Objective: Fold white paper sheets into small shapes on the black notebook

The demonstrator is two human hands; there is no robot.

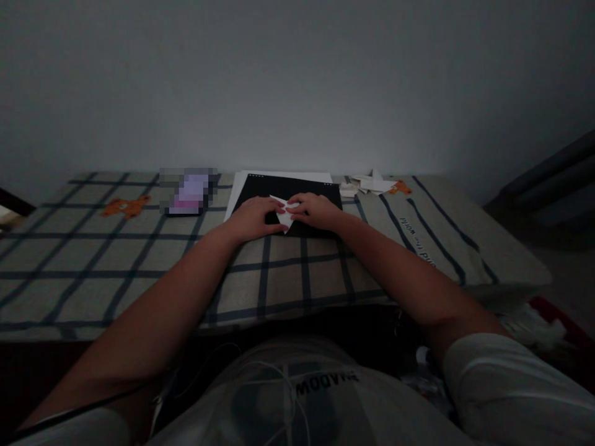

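Observation:
A small piece of folded white paper (287,218) with pointed corners lies on a black folder or pad (251,189). My left hand (257,218) grips its left side, with the thumb at the lower tip and the fingers along the upper edge. From the other side my right hand (316,210) pinches the paper near its middle and upper right. The fingertips of both hands almost meet over it. Part of the paper is hidden under my fingers. White sheets (239,181) show beneath the black pad at its left and back edges.
A phone with a lit screen (189,193), partly blurred out, lies on the checked tablecloth (153,260) at the left. Several folded white paper pieces (369,183) sit right of the pad. Behind the table rises a plain wall (297,80). The room is dim.

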